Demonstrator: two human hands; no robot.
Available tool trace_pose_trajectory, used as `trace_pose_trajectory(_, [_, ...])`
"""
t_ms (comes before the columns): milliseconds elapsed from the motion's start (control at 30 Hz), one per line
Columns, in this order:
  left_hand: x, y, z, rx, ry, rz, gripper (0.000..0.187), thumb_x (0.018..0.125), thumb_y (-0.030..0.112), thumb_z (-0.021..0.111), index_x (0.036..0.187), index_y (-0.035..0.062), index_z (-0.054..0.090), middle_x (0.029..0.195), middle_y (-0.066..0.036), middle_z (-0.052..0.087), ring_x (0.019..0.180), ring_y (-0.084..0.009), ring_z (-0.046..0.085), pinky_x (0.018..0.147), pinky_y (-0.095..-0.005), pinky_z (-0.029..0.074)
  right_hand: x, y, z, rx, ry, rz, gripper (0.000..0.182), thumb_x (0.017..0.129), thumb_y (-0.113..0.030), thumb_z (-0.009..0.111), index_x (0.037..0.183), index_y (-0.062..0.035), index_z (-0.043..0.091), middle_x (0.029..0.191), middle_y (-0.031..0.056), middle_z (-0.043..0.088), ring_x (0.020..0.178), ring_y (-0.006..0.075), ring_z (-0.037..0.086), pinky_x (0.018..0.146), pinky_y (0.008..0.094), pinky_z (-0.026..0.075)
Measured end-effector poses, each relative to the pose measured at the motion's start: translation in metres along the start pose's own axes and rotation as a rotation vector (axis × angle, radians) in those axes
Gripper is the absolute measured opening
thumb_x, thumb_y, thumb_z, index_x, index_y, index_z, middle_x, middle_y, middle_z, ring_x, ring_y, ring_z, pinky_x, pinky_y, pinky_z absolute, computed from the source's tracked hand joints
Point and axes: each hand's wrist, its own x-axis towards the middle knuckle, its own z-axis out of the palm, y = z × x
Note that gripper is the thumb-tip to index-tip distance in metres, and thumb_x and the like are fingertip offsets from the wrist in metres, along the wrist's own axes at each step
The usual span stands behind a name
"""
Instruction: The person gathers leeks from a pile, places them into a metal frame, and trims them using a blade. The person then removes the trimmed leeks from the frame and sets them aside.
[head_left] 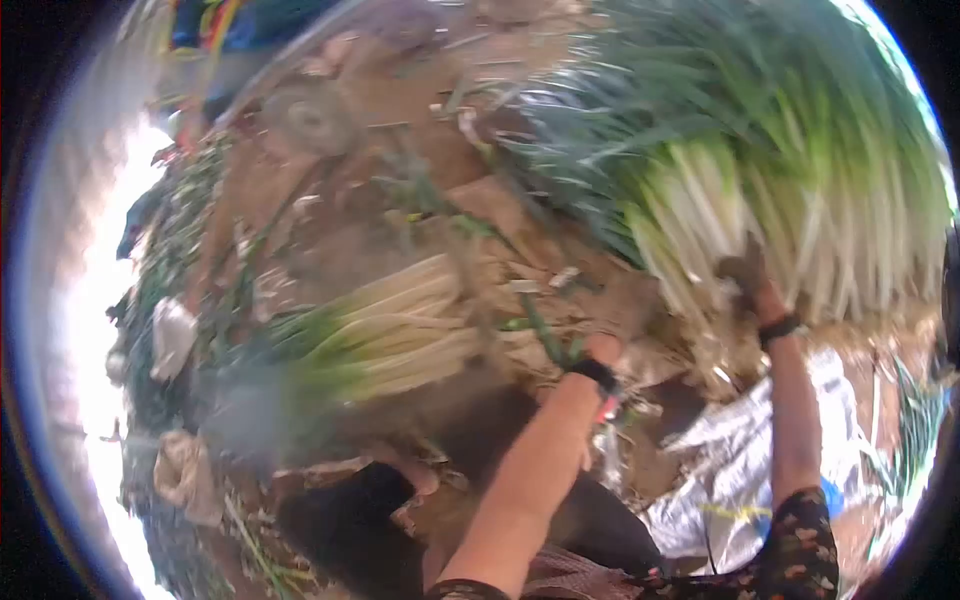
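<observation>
Blur softens much of the head view. My right hand (748,277), dark and with a black band at the wrist, reaches to the lower white stalks of a large heap of green onions (830,190) at the upper right. Its fingers touch the stalks, but their grip is smeared. My left hand (603,350) is near the centre, beyond a black wristband, and its fingers are too blurred to make out. Left of it lies a bundle of trimmed green onions (410,330), white ends to the right and green leaves to the left.
A white plastic sack (760,450) lies below my right forearm. Loose leaves and scraps litter the brown ground (350,215). A round object (310,118) is at the upper left, and a pale bag (187,475) at the lower left. My dark-clothed legs show below.
</observation>
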Motion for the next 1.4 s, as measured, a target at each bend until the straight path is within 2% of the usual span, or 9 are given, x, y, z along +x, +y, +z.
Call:
trace_pose_trajectory(33, [0.029, -0.024, 0.038, -0.047, 0.365, 0.277, 0.031, 0.089, 0.025, 0.06, 0.108, 0.0008, 0.065, 0.104, -0.016, 0.066, 0.101, -0.0312, 0.061, 0.089, -0.0426, 0.048, 0.023, 0.019, 0.0, -0.136, -0.006, -0.09, 0.055, 0.077, -0.02, 0.075, 0.125, -0.0026, 0.053, 0.107, 0.0097, 0.067, 0.098, 0.0157, 0.062, 0.072, 0.0398, 0.055])
trace_pose_trajectory(67, [0.047, -0.029, 0.063, -0.106, 0.728, 0.528, 0.035, 0.096, 0.028, 0.053, 0.11, -0.003, 0.061, 0.1, -0.018, 0.067, 0.092, -0.0326, 0.064, 0.082, -0.0433, 0.05, 0.007, 0.006, 0.004, -0.321, -0.003, -0.147, 0.06, 0.076, -0.022, 0.076, 0.126, -0.0015, 0.051, 0.106, 0.013, 0.066, 0.095, 0.0184, 0.063, 0.073, 0.04, 0.055])
trace_pose_trajectory(167, [0.049, -0.006, 0.091, -1.243, 0.36, 0.298, 0.058, 0.073, 0.027, 0.069, 0.127, 0.0096, 0.061, 0.122, -0.006, 0.061, 0.118, -0.027, 0.054, 0.101, -0.0353, 0.044, -0.056, -0.004, 0.039, -0.448, 0.008, -0.399, 0.077, 0.07, -0.026, 0.079, 0.133, 0.001, 0.043, 0.106, 0.0218, 0.065, 0.094, 0.0298, 0.065, 0.08, 0.0433, 0.052])
trace_pose_trajectory(300, [-0.004, 0.039, 0.03, -1.753, 0.083, -0.11, 0.054, 0.096, 0.042, 0.056, 0.134, 0.0055, 0.052, 0.13, -0.01, 0.057, 0.114, -0.0232, 0.057, 0.096, -0.0354, 0.048, -0.154, 0.041, 0.069, -0.521, 0.081, -0.482, 0.072, 0.072, -0.021, 0.073, 0.133, -0.0004, 0.042, 0.088, 0.0178, 0.068, 0.075, 0.0272, 0.069, 0.069, 0.0393, 0.055])
trace_pose_trajectory(467, [-0.031, 0.036, 0.07, -2.344, 0.042, -0.072, 0.078, 0.086, 0.057, 0.064, 0.139, 0.0021, 0.044, 0.127, -0.014, 0.057, 0.115, -0.0267, 0.057, 0.1, -0.038, 0.047, -0.267, 0.0, 0.048, -0.797, -0.3, 0.092, 0.091, 0.066, -0.028, 0.075, 0.14, -0.0017, 0.027, 0.089, 0.0301, 0.065, 0.085, 0.0462, 0.065, 0.076, 0.051, 0.053])
trace_pose_trajectory(567, [-0.064, 0.053, 0.06, -2.257, 0.216, -0.318, 0.065, 0.095, 0.055, 0.051, 0.138, 0.0068, 0.047, 0.13, -0.013, 0.055, 0.116, -0.0267, 0.055, 0.1, -0.0391, 0.046, -0.293, -0.009, 0.036, -0.967, -0.325, 0.017, 0.09, 0.066, -0.026, 0.074, 0.139, -0.001, 0.027, 0.088, 0.0307, 0.065, 0.085, 0.0457, 0.066, 0.075, 0.0505, 0.053])
trace_pose_trajectory(867, [-0.083, 0.013, 0.013, -2.257, 0.431, 0.062, 0.065, 0.088, 0.047, 0.066, 0.134, 0.0044, 0.048, 0.115, -0.011, 0.059, 0.107, -0.0253, 0.06, 0.096, -0.0406, 0.05, -0.265, -0.046, 0.056, -0.814, -0.143, -0.556, 0.094, 0.066, -0.019, 0.077, 0.144, -0.0004, 0.028, 0.09, 0.0248, 0.066, 0.081, 0.0423, 0.067, 0.073, 0.0467, 0.054])
trace_pose_trajectory(1233, [-0.005, -0.042, 0.074, -2.593, 0.31, -0.095, 0.039, 0.088, 0.029, 0.071, 0.118, 0.0095, 0.055, 0.099, -0.006, 0.061, 0.095, -0.0246, 0.062, 0.086, -0.0414, 0.054, -0.162, -0.04, 0.094, -0.343, -0.393, -0.354, 0.06, 0.093, -0.034, 0.064, 0.135, 0.0051, 0.048, 0.124, 0.0176, 0.059, 0.106, 0.023, 0.059, 0.091, 0.0348, 0.047])
trace_pose_trajectory(1400, [0.011, -0.042, 0.1, -2.641, 0.206, -0.207, 0.037, 0.091, 0.028, 0.068, 0.12, 0.0088, 0.055, 0.102, -0.006, 0.062, 0.096, -0.0234, 0.062, 0.086, -0.0403, 0.055, -0.202, 0.015, 0.099, 0.126, -0.047, -0.301, 0.06, 0.1, -0.045, 0.045, 0.13, 0.0059, 0.053, 0.128, 0.0164, 0.057, 0.117, 0.0223, 0.056, 0.102, 0.032, 0.041])
